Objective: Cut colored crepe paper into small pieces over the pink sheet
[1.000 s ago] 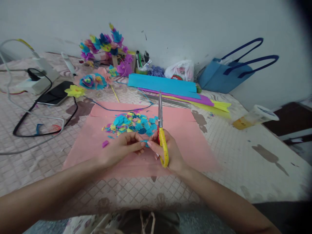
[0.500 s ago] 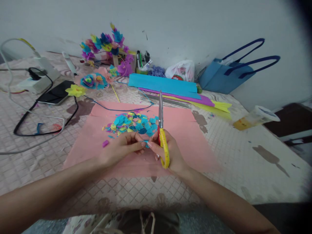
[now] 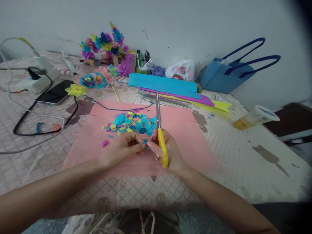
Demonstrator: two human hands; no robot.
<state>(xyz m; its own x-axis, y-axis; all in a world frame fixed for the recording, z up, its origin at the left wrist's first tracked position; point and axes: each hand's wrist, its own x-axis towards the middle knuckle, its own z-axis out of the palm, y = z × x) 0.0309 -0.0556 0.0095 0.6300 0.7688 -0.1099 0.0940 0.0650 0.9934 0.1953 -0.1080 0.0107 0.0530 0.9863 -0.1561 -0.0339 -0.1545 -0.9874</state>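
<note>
Between my fingertips is a small blue paper piece, mostly hidden by the fingers. My left hand pinches its left side. At its right side are the thumb and fingertips of my right hand, which also holds yellow-handled scissors with the blades pointing up and away. Just beyond both hands lies a heap of paper scraps in blue, yellow and purple. Under everything is a pink paper sheet. A purple scrap rests apart, left of my left hand.
Behind the sheet lie blue paper, purple and yellow strips and thin wires. Paper flowers and a phone with cables are at the left. A blue bag and a plastic cup stand right.
The scissors have tilted slightly, their tips moving left. My fingers have shifted a little around the blue piece; both hands remain in nearly the same place.
</note>
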